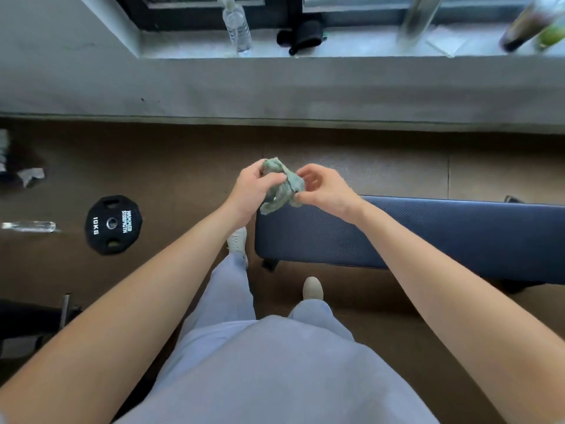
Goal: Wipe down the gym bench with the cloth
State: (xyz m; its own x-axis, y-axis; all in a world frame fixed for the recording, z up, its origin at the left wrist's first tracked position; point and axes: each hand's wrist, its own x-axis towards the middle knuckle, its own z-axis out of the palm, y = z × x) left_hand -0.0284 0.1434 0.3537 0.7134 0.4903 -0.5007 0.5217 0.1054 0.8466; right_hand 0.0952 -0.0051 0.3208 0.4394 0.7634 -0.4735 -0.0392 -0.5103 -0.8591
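A crumpled grey-green cloth [282,186] hangs in the air between both my hands, above the left end of the bench. My left hand [252,191] grips its left side with thumb and fingers closed on it. My right hand [327,189] pinches its right edge with fingers curled. The gym bench [428,237] is a flat dark blue pad running from the middle to the right edge of the view, just below and right of my hands. The cloth does not touch the bench.
A black 10 kg weight plate [113,224] lies on the brown floor at left, with a clear bottle [29,226] lying beside it. A grey ledge [275,87] runs along the wall ahead, holding a water bottle [238,26] and a black item [304,36]. My feet stand by the bench's left end.
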